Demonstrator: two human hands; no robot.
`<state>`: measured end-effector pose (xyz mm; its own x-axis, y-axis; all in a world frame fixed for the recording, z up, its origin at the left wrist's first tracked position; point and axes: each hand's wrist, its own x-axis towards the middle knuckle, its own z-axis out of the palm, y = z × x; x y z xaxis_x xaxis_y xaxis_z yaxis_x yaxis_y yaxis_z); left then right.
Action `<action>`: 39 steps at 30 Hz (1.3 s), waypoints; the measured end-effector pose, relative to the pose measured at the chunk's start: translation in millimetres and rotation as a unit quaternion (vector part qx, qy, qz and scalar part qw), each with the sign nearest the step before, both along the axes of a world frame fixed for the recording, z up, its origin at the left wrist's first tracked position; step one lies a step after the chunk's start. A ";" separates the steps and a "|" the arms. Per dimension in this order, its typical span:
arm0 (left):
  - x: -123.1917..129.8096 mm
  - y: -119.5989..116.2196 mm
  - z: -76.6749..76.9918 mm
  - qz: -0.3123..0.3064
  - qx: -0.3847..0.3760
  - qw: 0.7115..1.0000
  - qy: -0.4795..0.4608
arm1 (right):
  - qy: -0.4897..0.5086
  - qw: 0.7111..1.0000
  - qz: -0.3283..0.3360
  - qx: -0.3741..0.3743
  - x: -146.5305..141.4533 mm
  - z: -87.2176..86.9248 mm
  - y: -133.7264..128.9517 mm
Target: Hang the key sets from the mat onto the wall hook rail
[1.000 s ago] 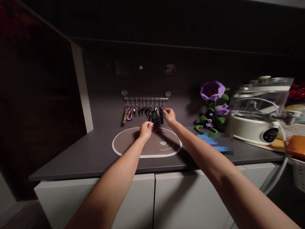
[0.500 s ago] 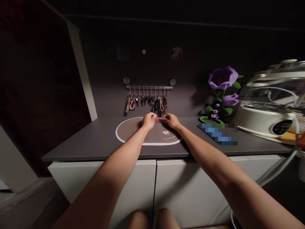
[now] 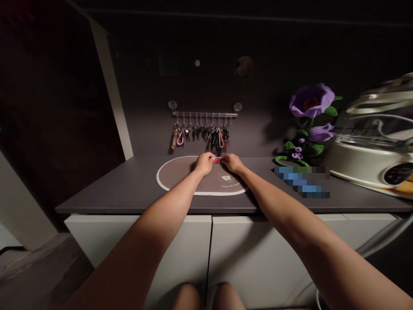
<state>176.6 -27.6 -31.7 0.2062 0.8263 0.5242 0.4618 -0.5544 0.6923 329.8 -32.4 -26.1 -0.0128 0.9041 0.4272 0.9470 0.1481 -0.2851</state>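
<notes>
Between my two hands is a small flat red piece [image 3: 217, 160], perhaps a key tag; its exact kind is too small to make out. My left hand [image 3: 205, 164] has its fingers pinched at the left end of it. On the right end, the closed fingertips of my right hand [image 3: 232, 163] hold it, next to something dark. Both hands are over the far edge of a brown oval mat [image 3: 179, 175] with a pale rim, a small white print and lettering. Just beyond them, several keys and key rings [image 3: 200, 130] hang from a clear hook rail [image 3: 204, 114] on the wall.
Purple artificial flowers [image 3: 312, 101] stand at the back right of the grey counter [image 3: 106, 183]. A blurred-out blue item [image 3: 300, 183] lies before them. Farther right is a cream appliance [image 3: 364, 161] with a clear cover. White cabinet doors [image 3: 180, 245] are below, and a pale cable [image 3: 383, 239] hangs right.
My left hand has moved slightly right and its fingers now meet the red piece, which sat apart from it before. The view has shifted a little, so the appliance appears farther right.
</notes>
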 end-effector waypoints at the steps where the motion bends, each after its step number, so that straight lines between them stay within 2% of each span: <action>1: 0.2 0.7 -0.8 -0.002 0.004 1.000 0.000 | -0.003 1.000 0.001 0.004 0.2 -0.7 1.0; 8: 0.6 3.7 -4.6 -0.001 0.000 1.000 0.015 | 0.025 0.999 0.016 0.027 4.2 0.0 2.0; 17: -1.2 5.8 -4.3 0.015 0.014 0.999 0.051 | 0.079 0.996 0.036 0.028 -3.8 16.1 -12.8; 23: -1.7 3.0 -1.5 0.025 0.029 0.998 0.046 | 0.125 0.988 0.079 0.043 -5.5 16.6 -13.2; 29: -2.6 -0.1 1.1 0.031 0.042 0.998 0.016 | 0.221 0.961 0.153 0.068 0.4 13.7 -4.4; 39: -0.5 -4.4 4.4 0.013 0.056 0.998 -0.026 | 0.386 0.899 0.192 0.075 0.4 23.8 -13.3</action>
